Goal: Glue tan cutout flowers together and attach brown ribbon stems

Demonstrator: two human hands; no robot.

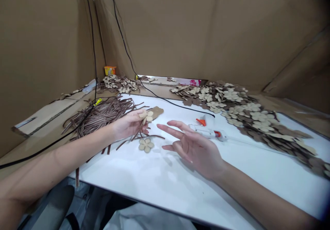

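My left hand (130, 121) is closed on a beige flower cutout (147, 116) with brown strips hanging from it. A tan leaf-shaped piece (157, 112) sticks out beyond the flower. Just below, a single beige flower cutout (146, 145) lies on the white board (144, 178). To the right, my right hand (193, 147) hovers over the board with its fingers spread and nothing in them. Behind it lies a white glue gun (203, 131) with an orange part, partly covered by the right hand.
A heap of brown strips (103, 115) lies at the left. Piles of beige and brown flower cutouts (255, 116) spread along the right and back. Cardboard walls (167, 34) surround the table. A black cable (123, 41) hangs across it.
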